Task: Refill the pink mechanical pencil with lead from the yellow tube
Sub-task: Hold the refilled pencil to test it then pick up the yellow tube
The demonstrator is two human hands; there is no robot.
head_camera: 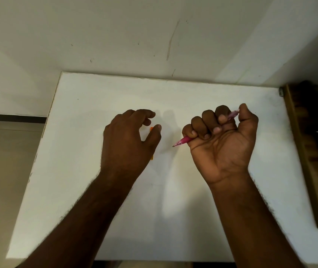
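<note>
My right hand is closed in a fist, palm up, around the pink mechanical pencil. The pencil's tip points down-left and its clear pink top end sticks out by the thumb. My left hand hovers palm down over the white table, fingers curled and apart. Beneath it lies the yellow tube, almost wholly hidden; only small orange-yellow bits show between thumb and fingers and below the thumb. I cannot tell whether the hand touches the tube.
The table butts against a white wall at the back. A wooden piece of furniture stands along the table's right edge. Floor shows to the left of the table.
</note>
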